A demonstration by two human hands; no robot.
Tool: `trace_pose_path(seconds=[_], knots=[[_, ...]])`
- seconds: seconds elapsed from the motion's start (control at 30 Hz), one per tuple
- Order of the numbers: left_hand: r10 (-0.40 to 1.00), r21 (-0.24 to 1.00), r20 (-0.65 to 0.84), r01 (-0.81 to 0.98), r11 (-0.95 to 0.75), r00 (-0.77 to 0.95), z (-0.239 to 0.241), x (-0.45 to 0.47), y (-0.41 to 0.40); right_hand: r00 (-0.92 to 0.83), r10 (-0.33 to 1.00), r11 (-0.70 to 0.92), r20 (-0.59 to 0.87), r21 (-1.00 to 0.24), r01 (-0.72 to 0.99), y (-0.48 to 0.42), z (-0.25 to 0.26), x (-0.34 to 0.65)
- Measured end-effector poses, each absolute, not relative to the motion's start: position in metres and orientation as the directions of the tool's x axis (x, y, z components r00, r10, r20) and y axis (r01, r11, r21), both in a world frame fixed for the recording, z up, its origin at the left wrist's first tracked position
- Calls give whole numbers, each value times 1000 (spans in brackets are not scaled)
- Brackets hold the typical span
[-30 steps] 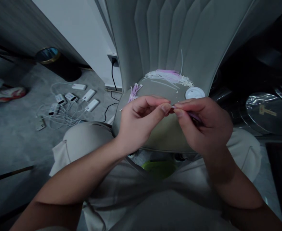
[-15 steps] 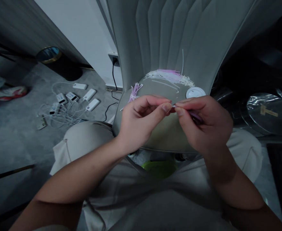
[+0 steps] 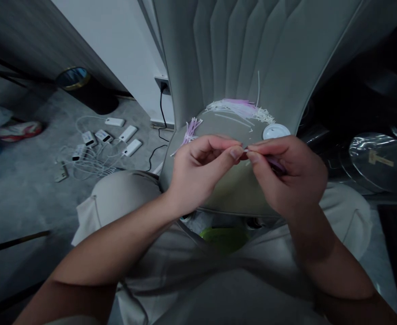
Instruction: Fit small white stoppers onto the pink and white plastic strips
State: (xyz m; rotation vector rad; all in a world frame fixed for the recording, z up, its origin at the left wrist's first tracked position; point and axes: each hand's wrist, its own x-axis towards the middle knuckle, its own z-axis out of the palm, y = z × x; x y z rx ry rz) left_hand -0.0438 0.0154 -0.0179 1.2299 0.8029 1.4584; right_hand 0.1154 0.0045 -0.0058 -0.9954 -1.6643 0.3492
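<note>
Over the seat of a grey padded chair point(image 3: 219, 189), my two hands meet fingertip to fingertip. My left hand point(image 3: 198, 169) is closed in a thumb-and-finger pinch on the end of a thin pale strip point(image 3: 246, 150). My right hand point(image 3: 295, 169) pinches the same strip from the other side, and a purple length point(image 3: 276, 164) shows under its curled fingers. Most of what they hold is hidden. Behind them lies a pile of thin white and purple strips point(image 3: 241, 108). A bundle of purple strips point(image 3: 192, 128) rests beyond my left hand, and a white round lid point(image 3: 276, 131) beyond my right.
On the floor at left lie several white power banks point(image 3: 128, 134) with tangled white cables point(image 3: 90, 162). A black bin point(image 3: 90, 92) stands by the wall, near a socket with a plug point(image 3: 163, 86). Shiny round containers point(image 3: 381, 155) are at right; something green point(image 3: 223, 237) is below the chair.
The view has shifted slightly, so the surroundings sit a little further right. Both hands keep the same pinch, with hardly any movement.
</note>
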Motion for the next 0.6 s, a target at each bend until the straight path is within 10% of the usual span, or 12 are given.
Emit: trace_pose_path(seconds=[0.6], knots=[[964, 933, 256, -282, -224, 79, -14, -43, 16, -52, 801, 540, 596, -684, 490, 5, -1, 121]])
